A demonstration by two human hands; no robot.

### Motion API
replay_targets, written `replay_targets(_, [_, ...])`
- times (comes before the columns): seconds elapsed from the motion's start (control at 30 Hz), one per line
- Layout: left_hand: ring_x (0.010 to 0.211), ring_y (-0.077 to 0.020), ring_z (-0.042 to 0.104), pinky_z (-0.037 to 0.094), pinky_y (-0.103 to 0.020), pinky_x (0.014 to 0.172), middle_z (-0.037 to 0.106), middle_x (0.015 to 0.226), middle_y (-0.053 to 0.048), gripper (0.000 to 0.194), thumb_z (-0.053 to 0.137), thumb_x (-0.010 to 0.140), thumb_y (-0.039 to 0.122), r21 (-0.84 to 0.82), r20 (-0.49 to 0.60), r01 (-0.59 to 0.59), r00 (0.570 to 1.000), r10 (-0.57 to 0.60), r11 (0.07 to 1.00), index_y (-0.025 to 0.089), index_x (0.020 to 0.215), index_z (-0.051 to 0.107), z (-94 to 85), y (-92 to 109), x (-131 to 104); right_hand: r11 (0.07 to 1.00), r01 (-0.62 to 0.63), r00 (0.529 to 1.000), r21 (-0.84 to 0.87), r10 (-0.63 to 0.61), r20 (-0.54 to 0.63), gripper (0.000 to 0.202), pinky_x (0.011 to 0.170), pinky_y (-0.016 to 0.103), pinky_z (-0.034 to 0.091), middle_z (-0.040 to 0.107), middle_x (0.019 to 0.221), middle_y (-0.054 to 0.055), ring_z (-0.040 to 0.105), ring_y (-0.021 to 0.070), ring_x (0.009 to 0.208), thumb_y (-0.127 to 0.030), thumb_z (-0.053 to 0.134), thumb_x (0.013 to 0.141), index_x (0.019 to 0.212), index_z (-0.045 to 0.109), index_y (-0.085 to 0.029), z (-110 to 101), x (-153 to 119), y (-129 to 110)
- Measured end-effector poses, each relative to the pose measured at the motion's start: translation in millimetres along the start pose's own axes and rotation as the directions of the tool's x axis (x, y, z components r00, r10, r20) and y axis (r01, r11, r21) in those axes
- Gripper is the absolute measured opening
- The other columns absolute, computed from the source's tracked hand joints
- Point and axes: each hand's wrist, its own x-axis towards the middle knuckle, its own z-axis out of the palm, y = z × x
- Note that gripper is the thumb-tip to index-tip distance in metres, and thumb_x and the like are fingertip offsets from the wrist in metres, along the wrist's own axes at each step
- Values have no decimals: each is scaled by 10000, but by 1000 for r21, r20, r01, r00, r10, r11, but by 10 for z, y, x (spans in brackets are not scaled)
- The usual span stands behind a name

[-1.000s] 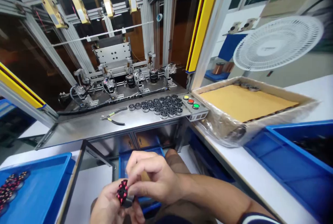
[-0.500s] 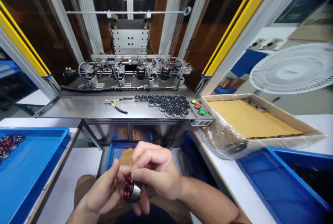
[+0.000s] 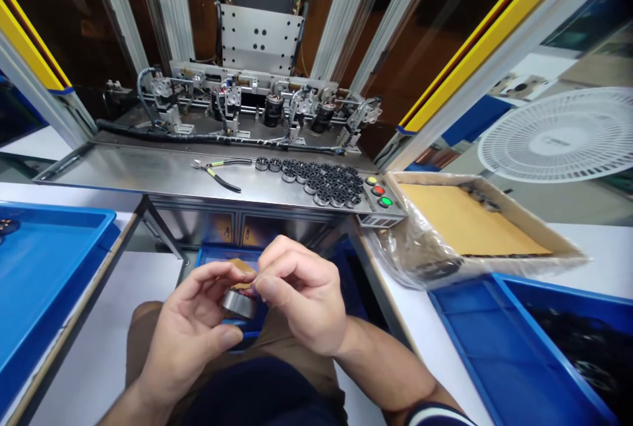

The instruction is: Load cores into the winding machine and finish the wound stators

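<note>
A motor stator [image 3: 239,304] with a silver metal ring and red windings is held in front of my lap. My left hand [image 3: 188,330] is curled around it, the thumb beneath and the fingertips along its upper edge. Over its right edge, my right hand [image 3: 305,297] has thumb and fingers pinched together near the windings. Whatever lies in that pinch is too small to make out. The stator's ring side is turned toward me, so most of the windings are hidden.
On the steel bench lie side cutters [image 3: 217,174] and a cluster of black-and-silver stator cores [image 3: 324,183], beside coloured push buttons [image 3: 378,190]. A blue tray [image 3: 54,268] stands left. At right are a plastic-lined carton [image 3: 459,221], a blue bin [image 3: 475,334] and a white fan [image 3: 554,139].
The stator has turned from showing its red windings to showing its silver ring. My left thumb has swung out below it. The head view has tilted downward.
</note>
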Motion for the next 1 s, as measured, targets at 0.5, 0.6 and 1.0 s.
replay_targets(0.5, [1065,-196,646,522,-266,907,704,1059,-37,196,798,779,200,123,33,-117,993,114,985,268,953,736,-74,-35,34,990,75,992,-121,-87,-90,149,587,259,466,616,695,10,572,121,639,-124,671,869,729,691,-168,79,-36,21])
replay_targets(0.6, [1044,-166,648,534,-250,912,682,1064,-24,238,804,762,151,196,30,-256,967,255,947,261,961,734,-142,-47,81,992,-14,987,-129,-7,-160,151,603,250,448,604,687,0,556,112,644,-110,683,850,710,684,-165,129,-119,-34])
replay_targets(1.0, [1001,-156,708,585,-236,861,641,1171,-7,243,792,775,136,213,74,-273,962,263,938,266,964,712,-276,42,54,607,-622,759,495,624,187,309,528,194,354,557,575,-41,464,60,517,-365,861,687,644,649,-144,344,-361,151])
